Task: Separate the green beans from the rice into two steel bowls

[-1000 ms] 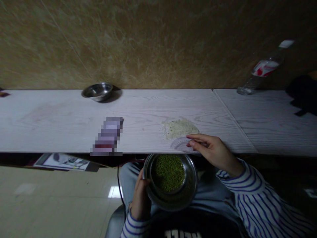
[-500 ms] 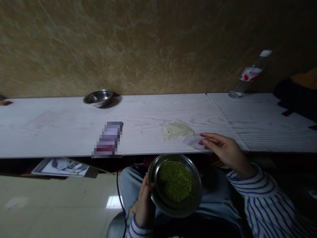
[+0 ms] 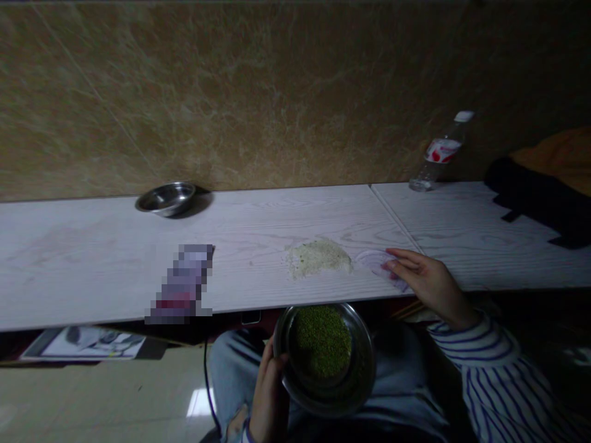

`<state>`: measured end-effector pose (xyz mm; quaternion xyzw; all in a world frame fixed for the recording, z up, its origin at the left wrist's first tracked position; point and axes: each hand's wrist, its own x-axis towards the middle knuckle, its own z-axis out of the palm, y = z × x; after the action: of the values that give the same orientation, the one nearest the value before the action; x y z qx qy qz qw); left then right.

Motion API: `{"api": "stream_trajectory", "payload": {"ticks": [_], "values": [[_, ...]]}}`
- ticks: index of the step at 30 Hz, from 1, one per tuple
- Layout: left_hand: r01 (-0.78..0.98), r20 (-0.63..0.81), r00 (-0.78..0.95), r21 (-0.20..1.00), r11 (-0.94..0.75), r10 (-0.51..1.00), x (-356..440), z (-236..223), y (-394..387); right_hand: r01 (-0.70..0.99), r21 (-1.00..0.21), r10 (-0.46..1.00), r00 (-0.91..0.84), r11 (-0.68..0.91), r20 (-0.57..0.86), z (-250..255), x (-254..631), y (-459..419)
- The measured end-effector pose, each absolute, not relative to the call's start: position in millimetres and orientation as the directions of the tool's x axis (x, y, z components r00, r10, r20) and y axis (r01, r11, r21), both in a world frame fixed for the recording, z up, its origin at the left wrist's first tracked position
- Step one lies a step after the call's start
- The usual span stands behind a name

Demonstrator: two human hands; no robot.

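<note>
Clear curved plastic sheet (image 3: 370, 259) pinched in right hand (image 3: 428, 280), clasped round steel bowl (image 3: 364, 363) in left hand (image 3: 271, 383), green beans (image 3: 325, 340) already inside, pale grainy heap (image 3: 319, 257) left on white table (image 3: 244, 216).

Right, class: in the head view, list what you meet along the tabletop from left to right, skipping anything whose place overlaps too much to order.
Metal bowl → pale heap → clear protractor-like piece → bottle → dark bundle.

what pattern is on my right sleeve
Blue stripes on white: the right sleeve shows best in the head view, the only one.
</note>
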<state>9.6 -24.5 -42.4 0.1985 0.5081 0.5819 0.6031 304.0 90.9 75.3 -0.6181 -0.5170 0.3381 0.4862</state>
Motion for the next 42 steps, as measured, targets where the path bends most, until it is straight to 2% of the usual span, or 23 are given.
{"api": "stream_trajectory", "payload": {"ticks": [8, 16, 21, 30, 36, 42], "values": [[-0.568, -0.444, -0.17, 0.774, 0.28, 0.88, 10, -48, -13, 0.322, -0.946, 0.971, 0.214, 0.031, 0.104, 76, 290, 109], [-0.609, -0.472, -0.161, 0.739, 0.29, 0.867, 15, -45, -6, 0.35, -0.937, 0.992, 0.119, -0.009, 0.035, 74, 277, 114], [-0.585, -0.45, -0.129, 0.754, 0.299, 0.884, 15, -47, -3, 0.38, -0.925, 0.997, 0.064, 0.013, 0.04, 78, 271, 109], [-0.517, -0.445, -0.172, 0.8, 0.304, 0.879, 15, -49, -2, 0.424, -0.905, 0.995, 0.099, -0.03, 0.013, 82, 276, 101], [-0.557, -0.442, -0.151, 0.777, 0.293, 0.884, 17, -44, -3, 0.413, -0.91, 0.996, 0.086, -0.033, 0.002, 75, 272, 97], [-0.521, -0.429, -0.168, 0.803, 0.29, 0.888, 16, -42, -4, 0.397, -0.918, 0.998, 0.066, -0.024, 0.002, 80, 271, 92]]}}
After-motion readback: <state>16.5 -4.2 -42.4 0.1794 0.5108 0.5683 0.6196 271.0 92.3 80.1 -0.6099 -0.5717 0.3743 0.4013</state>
